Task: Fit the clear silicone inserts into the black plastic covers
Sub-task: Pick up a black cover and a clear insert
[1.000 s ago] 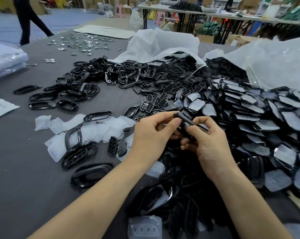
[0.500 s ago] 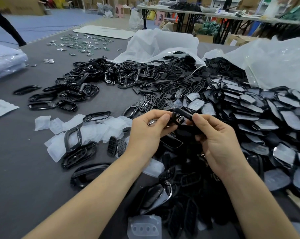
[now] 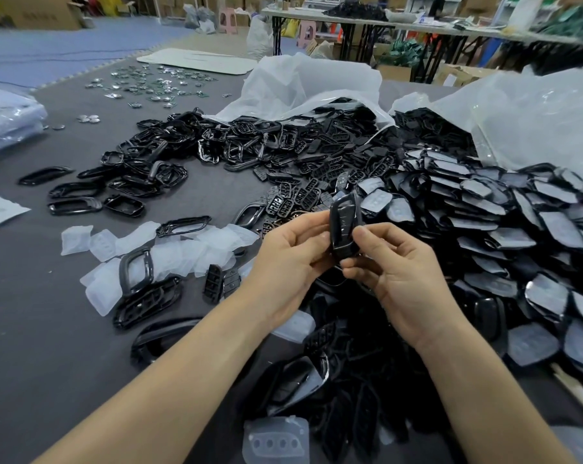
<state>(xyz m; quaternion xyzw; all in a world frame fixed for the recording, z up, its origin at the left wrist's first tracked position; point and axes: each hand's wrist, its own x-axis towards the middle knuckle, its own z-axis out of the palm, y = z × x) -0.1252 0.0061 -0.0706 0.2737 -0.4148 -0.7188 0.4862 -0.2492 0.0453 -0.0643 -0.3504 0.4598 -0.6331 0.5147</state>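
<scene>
- The grey bench [image 3: 42, 329] carries a loose pile of clear silicone inserts [image 3: 183, 249] at the left, with black frames lying on and around them.
- The left hand [image 3: 290, 259] is curled, and its thumb and fingers [image 3: 311, 221] pinch the left edge of a black cover [image 3: 345, 226].
- The black cover is held above the bench between both hands. Its long axis stands nearly upright in the view, and its upper end points away from the person.
- The right hand [image 3: 397, 272] grips the cover's right side, thumb pressed on its face, the other fingers curled below.
- A heap of covers [image 3: 484, 212] spreads to the right, spilling from a plastic bag [image 3: 534, 122].
</scene>
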